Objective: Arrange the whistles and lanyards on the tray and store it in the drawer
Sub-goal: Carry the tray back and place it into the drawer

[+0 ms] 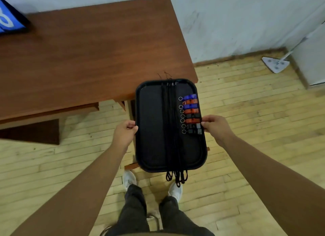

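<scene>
A black tray (151,123) hangs in the air off the right front corner of the brown table (84,51). My left hand (124,132) grips its left rim and my right hand (215,127) grips its right rim. Several whistles (190,113), blue, red and black, lie in a column along the tray's right side, each with a small metal ring. Black lanyards (171,126) run lengthwise down the tray's middle, and their looped ends (176,177) dangle over the near rim. No drawer can be made out.
A blue-and-black object (8,19) sits at the table's far left. A white mop head (275,64) with its handle leans by the wall at the right. My white shoes (129,179) stand on the wooden floor below the tray.
</scene>
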Demonstrator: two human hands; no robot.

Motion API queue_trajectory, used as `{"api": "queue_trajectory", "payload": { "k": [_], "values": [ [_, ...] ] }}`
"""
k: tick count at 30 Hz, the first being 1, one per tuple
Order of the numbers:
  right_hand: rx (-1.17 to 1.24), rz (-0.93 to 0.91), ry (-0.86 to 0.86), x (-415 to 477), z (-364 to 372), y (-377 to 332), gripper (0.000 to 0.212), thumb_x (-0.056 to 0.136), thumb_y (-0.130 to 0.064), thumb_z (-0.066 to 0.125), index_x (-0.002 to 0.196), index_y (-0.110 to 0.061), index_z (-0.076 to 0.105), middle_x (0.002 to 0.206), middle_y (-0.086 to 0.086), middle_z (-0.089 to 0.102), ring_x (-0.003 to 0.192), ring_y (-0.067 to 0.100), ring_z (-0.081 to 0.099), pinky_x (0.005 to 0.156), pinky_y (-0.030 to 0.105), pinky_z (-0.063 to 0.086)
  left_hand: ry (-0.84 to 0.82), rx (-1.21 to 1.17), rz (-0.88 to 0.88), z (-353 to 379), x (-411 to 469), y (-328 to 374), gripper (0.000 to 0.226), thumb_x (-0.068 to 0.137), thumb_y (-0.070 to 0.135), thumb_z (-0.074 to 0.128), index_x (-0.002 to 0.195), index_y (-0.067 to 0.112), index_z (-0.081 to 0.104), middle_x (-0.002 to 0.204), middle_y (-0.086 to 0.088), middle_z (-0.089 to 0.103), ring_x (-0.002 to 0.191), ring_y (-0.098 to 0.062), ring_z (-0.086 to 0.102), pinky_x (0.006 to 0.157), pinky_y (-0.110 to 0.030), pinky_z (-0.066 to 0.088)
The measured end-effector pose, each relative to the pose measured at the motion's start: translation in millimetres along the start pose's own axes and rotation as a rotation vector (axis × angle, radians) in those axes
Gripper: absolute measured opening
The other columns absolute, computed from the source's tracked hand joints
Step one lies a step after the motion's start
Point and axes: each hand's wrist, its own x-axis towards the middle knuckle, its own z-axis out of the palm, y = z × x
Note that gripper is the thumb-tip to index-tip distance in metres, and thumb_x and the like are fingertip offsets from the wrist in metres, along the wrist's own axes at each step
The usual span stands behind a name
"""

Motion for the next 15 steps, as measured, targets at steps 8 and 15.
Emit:
{"api": "queue_trajectory", "payload": {
  "k": [8,15],
  "values": [
    [-0.041,0.06,-0.067,2.6,17.2,58.3,0.015,0.093,0.003,0.06,0.097,-0.006,0.07,0.095,0.012,0.072,0.093,0.031,0.072,0.076,0.048,0.061,0.006,0.007,-0.058,15.0,-7.3,-58.5,0.019,0.093,0.011,0.064,0.11,0.017,0.07,0.104,-0.001,0.071,0.099,-0.019,0.068,0.096,-0.042,0.055],
    [-0.052,0.126,-0.066,20.8,38.3,78.7,0.015,0.095,0.001,0.059,0.103,-0.008,0.067,0.1,0.013,0.07,0.086,0.025,0.069,0.078,0.053,0.062,0.014,-0.003,-0.117,25.2,0.4,-82.9,0.019,0.094,0.012,0.065,0.111,0.018,0.068,0.103,0.0,0.07,0.099,-0.017,0.067,0.096,-0.04,0.055]
  ]
}}
